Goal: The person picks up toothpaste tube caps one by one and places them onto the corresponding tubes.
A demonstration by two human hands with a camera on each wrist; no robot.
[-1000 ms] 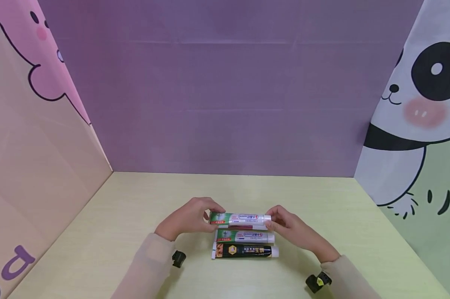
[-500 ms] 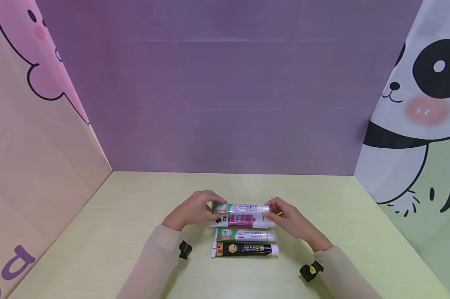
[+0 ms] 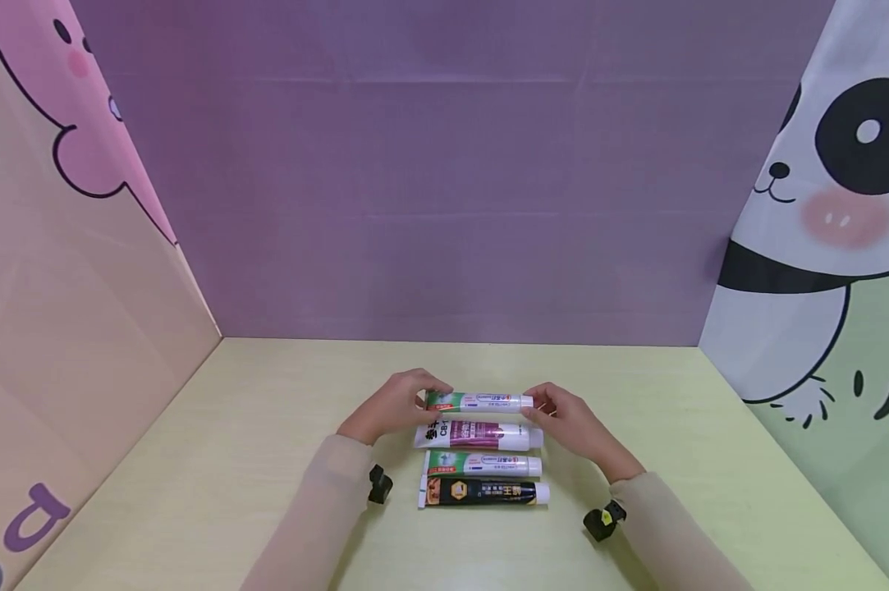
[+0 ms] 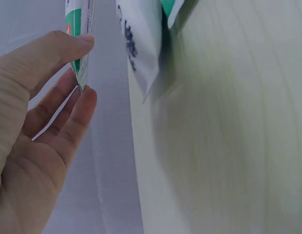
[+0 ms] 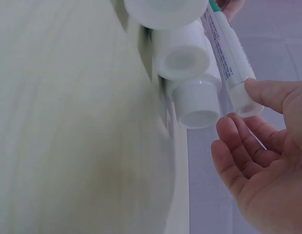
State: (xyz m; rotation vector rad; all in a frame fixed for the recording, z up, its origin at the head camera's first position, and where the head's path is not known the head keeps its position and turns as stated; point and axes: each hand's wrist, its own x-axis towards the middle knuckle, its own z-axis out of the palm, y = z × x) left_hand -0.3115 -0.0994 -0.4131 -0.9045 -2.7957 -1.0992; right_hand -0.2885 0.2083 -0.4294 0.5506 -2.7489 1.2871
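Observation:
A green-and-white toothpaste tube [image 3: 488, 402] lies crosswise between my two hands, farthest back of several tubes. My left hand [image 3: 398, 405] pinches its flat crimped end between thumb and fingers. At the other end, my right hand [image 3: 575, 424] grips the white cap [image 5: 247, 106] with thumb and fingertips. Just nearer me is a white-and-purple toothpaste tube [image 3: 477, 436]. Below that come a second green-and-white tube [image 3: 483, 465] and a black toothpaste tube [image 3: 483, 492], all with caps to the right. In the left wrist view, the held tube [image 4: 76, 22] appears apart from the white-and-purple tube [image 4: 142, 39].
The tubes are on a pale wood-look table [image 3: 281, 460]. A purple backdrop [image 3: 444, 213] rises behind it, with printed panels at the left [image 3: 97, 312] and right [image 3: 850, 361]. A small black camera [image 3: 380, 484] sits by the left wrist, another [image 3: 603, 520] by the right.
Both hands have carried the green-and-white tube away from me, toward the backdrop. The white-and-purple tube, mostly covered before, now shows fully; the two nearest tubes have stayed put.

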